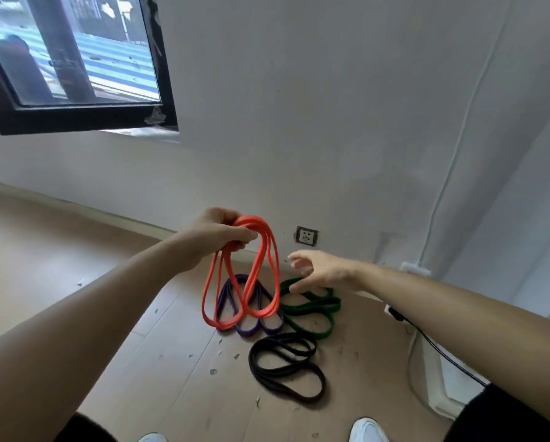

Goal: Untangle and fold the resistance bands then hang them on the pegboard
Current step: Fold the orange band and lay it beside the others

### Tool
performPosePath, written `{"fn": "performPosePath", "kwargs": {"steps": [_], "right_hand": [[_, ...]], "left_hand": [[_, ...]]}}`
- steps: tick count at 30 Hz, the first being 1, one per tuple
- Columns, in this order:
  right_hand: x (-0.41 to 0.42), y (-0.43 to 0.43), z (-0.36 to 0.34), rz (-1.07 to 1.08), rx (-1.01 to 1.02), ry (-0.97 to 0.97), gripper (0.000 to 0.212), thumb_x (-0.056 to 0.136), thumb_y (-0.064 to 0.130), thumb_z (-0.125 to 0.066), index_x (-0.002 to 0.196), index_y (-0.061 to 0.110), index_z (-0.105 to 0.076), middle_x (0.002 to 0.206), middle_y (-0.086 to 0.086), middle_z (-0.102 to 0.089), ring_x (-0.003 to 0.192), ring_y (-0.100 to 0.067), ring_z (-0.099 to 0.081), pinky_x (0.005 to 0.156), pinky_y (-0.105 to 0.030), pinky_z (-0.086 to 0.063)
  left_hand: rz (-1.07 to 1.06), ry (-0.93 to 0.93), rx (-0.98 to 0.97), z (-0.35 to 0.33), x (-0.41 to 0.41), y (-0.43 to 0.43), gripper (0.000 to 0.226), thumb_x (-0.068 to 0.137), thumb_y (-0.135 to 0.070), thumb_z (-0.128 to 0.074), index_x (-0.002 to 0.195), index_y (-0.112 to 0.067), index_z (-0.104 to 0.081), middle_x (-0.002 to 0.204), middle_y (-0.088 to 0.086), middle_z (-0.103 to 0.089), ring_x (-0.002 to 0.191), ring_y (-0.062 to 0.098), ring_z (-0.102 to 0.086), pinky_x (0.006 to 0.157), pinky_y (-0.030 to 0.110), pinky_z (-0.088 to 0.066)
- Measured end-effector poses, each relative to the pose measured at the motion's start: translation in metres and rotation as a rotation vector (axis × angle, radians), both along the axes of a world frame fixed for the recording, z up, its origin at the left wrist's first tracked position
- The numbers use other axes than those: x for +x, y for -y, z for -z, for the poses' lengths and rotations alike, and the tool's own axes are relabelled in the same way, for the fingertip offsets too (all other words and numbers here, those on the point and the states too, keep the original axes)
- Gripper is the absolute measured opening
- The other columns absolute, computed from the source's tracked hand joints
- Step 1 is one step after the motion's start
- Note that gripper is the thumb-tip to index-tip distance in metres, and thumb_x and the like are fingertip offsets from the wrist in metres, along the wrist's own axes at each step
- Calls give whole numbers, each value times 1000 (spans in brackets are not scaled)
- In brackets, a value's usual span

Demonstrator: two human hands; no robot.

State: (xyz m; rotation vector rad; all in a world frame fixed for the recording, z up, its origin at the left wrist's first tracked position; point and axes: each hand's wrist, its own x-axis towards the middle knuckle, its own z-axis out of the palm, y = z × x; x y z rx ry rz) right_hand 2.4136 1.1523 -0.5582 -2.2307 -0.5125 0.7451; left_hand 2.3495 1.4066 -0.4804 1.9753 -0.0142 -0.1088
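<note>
left hand [217,239] grips the looped orange rubber resistance band [245,275] mid-frame, right hand [318,271] spread empty; purple band [251,327], green band [315,306] and black band [286,366] sit on the floor, nothing hung yet.

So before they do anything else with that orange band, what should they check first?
1. Left hand has a firm grip on the orange band: ok, fist closed around its top.
2. Right hand free to help: ok, open and empty beside the loops.
3. Orange band clear of the others: ok, it hangs above the purple band on the floor.
4. Orange band neatly folded: cannot tell, several loops hang and cross.
5. Green band and black band sorted: not ok, both lie coiled on the floor.
6. Pegboard within reach: cannot tell, none in view.
</note>
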Motion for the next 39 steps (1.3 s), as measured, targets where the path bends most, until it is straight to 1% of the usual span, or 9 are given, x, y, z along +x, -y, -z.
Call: {"fn": "performPosePath", "kwargs": {"steps": [3, 6, 9, 14, 18, 25, 27, 33, 39], "right_hand": [[-8, -35, -33, -133, 299, -28, 82, 82, 30, -84, 152, 30, -40, 149, 4, -52, 137, -15, -48, 115, -36, -40], [-18, -66, -37, -125, 470, -46, 51, 85, 9, -79, 133, 11, -60, 116, -8, -72, 110, -18, -67, 100, -33, -53], [-24, -78, -5, -7, 559, -55, 41, 83, 9, -81, 120, 2, -66, 117, -23, -69, 109, -27, -69, 100, -36, -54], [-31, -76, 62, 95, 418, -35, 22, 84, 12, -81, 104, 8, -73, 94, -6, -75, 87, -16, -72, 89, -35, -56], [-47, -78, 105, 95, 407, -174, 32, 82, 22, -83, 111, 16, -73, 102, -12, -76, 98, -30, -74, 96, -48, -57], [-83, -105, 157, -38, 352, -458, 60, 84, 26, -79, 140, 29, -58, 91, 10, -73, 106, -15, -68, 113, -47, -40], [-95, -109, 172, -48, 328, -521, 48, 86, 24, -78, 131, 31, -63, 90, 13, -71, 106, -14, -66, 113, -46, -40], [-115, -116, 221, 28, 265, -637, 31, 85, 30, -78, 114, 20, -76, 112, 3, -76, 113, -18, -66, 112, -48, -40], [-111, -123, 285, 197, 203, -681, 24, 90, 15, -71, 112, 6, -71, 105, -11, -78, 102, -29, -74, 101, -44, -55]], "left_hand": [[52, 17, 132, 0, -3, 7, 15, 85, -16, -78, 93, -4, -73, 84, 12, -71, 73, 15, -66, 71, 24, -57], [18, 41, 216, 1, -5, 8, 15, 83, -20, -80, 90, -8, -74, 77, 4, -68, 67, 10, -60, 62, 19, -49], [-20, 30, 252, 9, -7, 2, 15, 84, -24, -79, 90, -11, -74, 81, 10, -70, 71, 12, -59, 66, 22, -48], [-70, -4, 284, 41, -16, -9, 15, 87, -30, -77, 89, -16, -75, 88, 11, -75, 74, 17, -63, 74, 34, -55], [-94, -75, 271, 74, -28, -10, 15, 89, -28, -74, 93, -13, -72, 94, 16, -74, 88, 35, -70, 76, 40, -60], [-41, -352, 99, 119, -49, -38, 13, 94, -21, -69, 104, -12, -69, 100, 10, -75, 95, 23, -74, 83, 39, -62], [-44, -411, 47, 135, -52, -44, 15, 95, -22, -67, 106, -12, -69, 101, 8, -76, 95, 22, -75, 81, 37, -63], [-114, -571, -58, 204, -48, -54, 23, 97, -24, -66, 112, -7, -68, 109, 15, -72, 94, 26, -76, 79, 39, -63], [-245, -665, -157, 293, -29, -62, 26, 97, -25, -66, 112, -4, -69, 112, 18, -71, 98, 31, -74, 81, 42, -63]]}}
